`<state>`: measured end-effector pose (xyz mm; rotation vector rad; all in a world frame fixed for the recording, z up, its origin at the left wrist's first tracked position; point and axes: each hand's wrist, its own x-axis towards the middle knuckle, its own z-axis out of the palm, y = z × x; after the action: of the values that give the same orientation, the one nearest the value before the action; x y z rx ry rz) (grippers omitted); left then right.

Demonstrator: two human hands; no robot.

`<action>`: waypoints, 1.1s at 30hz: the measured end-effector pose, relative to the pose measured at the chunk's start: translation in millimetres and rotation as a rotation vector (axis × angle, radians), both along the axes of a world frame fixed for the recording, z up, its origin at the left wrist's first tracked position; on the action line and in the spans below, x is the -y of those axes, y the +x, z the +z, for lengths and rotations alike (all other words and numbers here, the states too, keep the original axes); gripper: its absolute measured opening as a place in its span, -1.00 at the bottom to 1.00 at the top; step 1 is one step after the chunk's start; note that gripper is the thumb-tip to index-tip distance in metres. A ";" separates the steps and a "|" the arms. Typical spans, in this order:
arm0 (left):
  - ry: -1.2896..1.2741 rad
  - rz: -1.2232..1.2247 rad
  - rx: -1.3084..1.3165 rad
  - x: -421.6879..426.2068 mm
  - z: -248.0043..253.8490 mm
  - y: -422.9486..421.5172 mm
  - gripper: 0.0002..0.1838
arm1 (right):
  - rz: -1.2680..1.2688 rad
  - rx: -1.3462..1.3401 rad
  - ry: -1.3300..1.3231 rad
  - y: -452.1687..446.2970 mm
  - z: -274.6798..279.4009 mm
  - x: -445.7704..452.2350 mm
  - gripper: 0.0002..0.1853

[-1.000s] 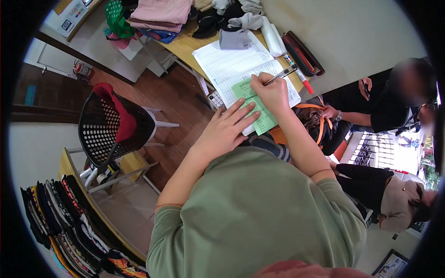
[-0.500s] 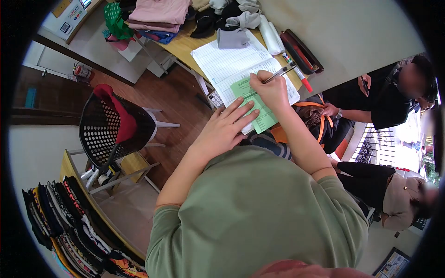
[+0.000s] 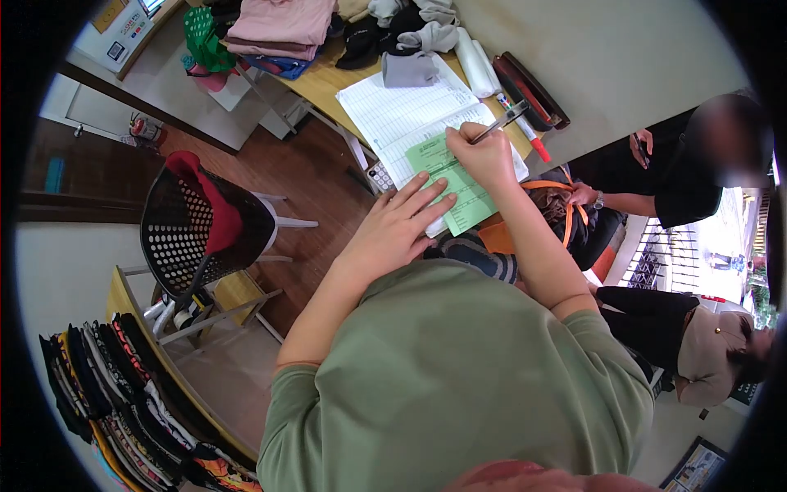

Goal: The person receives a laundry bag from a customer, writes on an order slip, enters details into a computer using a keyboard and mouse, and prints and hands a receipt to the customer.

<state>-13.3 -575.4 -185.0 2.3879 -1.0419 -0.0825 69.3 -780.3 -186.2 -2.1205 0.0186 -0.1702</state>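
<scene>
My right hand (image 3: 484,157) is closed around a pen (image 3: 502,121), its lower end hidden by my fingers, over the upper part of a green paper slip (image 3: 459,197). Printed lines show on the slip, which lies across an open lined notebook (image 3: 385,107). Flat on the slip's left side rests my left hand (image 3: 402,217), fingers spread, holding nothing. A folded grey cloth (image 3: 410,70) sits on the notebook's far edge.
Folded pink clothes (image 3: 283,23) and dark garments pile at the table's far side. A red marker (image 3: 537,146) and dark red case (image 3: 533,90) lie right. A black chair (image 3: 205,221) stands left, hanging clothes (image 3: 135,402) below it. Two people (image 3: 689,164) are at right.
My right hand has shifted slightly right and down on the slip, and the pen's upper end tilts a little higher. My left hand stays nearly in place.
</scene>
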 end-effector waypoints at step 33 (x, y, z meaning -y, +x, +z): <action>-0.008 0.002 0.009 2.0 1.9 0.2 -0.14 | 0.003 -0.035 -0.028 -2.8 2.2 -1.7 -0.59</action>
<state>-13.1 -577.4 -183.2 2.3846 -1.0422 -0.0668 66.5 -778.6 -183.9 -2.1514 0.0345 -0.1323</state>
